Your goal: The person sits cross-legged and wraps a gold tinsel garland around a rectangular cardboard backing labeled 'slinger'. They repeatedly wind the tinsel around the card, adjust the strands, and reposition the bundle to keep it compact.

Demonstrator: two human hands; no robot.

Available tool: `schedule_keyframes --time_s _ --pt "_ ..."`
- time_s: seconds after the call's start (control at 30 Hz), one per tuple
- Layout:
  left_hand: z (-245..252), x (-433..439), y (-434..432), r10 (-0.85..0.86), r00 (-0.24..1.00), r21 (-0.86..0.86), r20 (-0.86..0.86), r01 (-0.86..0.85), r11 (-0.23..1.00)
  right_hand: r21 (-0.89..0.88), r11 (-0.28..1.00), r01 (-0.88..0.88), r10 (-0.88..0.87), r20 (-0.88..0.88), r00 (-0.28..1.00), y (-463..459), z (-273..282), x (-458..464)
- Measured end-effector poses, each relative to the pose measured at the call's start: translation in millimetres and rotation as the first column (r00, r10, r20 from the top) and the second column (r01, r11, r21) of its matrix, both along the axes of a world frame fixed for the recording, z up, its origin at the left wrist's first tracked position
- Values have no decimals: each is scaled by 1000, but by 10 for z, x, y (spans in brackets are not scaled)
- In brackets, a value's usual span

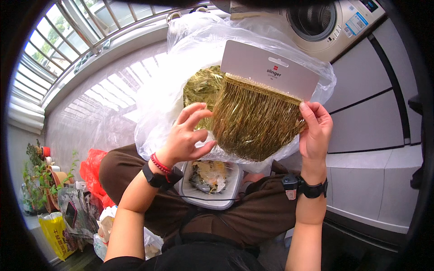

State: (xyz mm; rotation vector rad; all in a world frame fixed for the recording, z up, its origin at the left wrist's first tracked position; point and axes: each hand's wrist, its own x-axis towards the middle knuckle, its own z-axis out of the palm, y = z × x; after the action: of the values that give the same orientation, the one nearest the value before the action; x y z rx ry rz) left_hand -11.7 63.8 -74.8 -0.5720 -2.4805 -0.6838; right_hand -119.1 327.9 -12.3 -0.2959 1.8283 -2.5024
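My right hand (315,127) pinches the right end of a gold tinsel fringe garland (257,118) between thumb and fingers, where it meets its card. The white header card (268,66) has a hang slot and bears printed writing; it tilts down to the right. Gold strands hang below it in a rounded bundle. At the fringe's left edge, my left hand (190,133) is raised with fingers apart and holds nothing. Behind the garland, a large clear plastic bag (162,98) lies open, with more gold tinsel (203,83) inside.
Between my legs stands a pale plastic bin (234,189) with scraps in it. A red plastic bag (93,169), potted plants (40,183) and a yellow bag (56,233) are at the left. A washing machine (339,37) and grey cabinets (369,115) stand at the right.
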Motion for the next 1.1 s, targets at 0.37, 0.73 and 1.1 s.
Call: schedule_keyframes --time_s 0.37,0.73,1.1 --pt "347 73 301 177 983 381 -54 -143 914 178 982 59 -41 -103 994 -243 -16 210" --pt "357 98 733 1 983 715 181 -133 686 439 878 188 24 -435 900 -565 -76 507" --pt "253 55 741 -128 974 876 189 -109 469 480 847 230 96 -563 821 -657 -46 584"
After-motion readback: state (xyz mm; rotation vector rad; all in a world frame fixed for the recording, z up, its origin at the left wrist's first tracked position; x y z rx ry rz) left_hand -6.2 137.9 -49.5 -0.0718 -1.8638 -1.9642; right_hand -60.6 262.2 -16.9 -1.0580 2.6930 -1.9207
